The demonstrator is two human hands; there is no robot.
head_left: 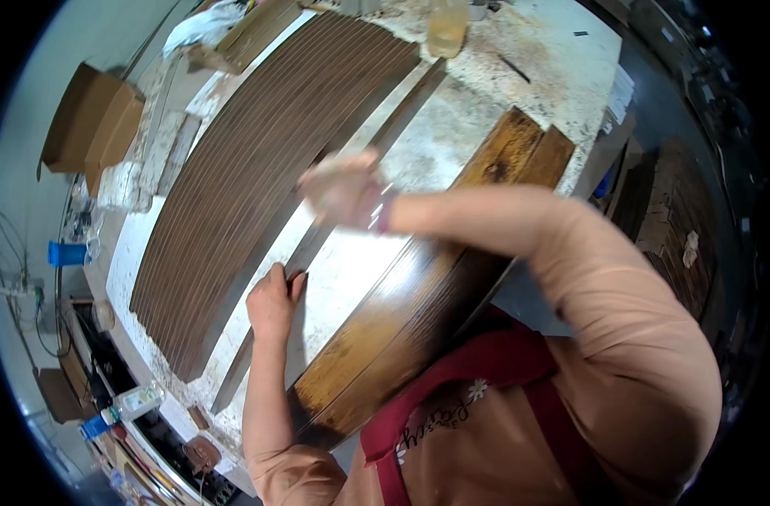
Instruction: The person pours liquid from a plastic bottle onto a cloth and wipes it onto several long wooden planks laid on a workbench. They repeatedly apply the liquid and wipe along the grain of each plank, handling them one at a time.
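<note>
A long, narrow, dark wooden strip lies slantwise on the white, stained worktable. My left hand is closed on its nearer part, with the thumb at the strip's right edge. Over the strip's middle is my right hand, smeared by motion. Its fingers are too blurred to read, and whether it touches the strip or holds anything does not show. To the left, many similar brown strips stand side by side in a wide stack. Glossy yellow-brown boards lie between the strip and my body.
A jar of yellowish liquid stands at the table's far end, near a thin dark stick. An opened cardboard box and a blue container are on the left. More boards are stacked beyond the table's right side.
</note>
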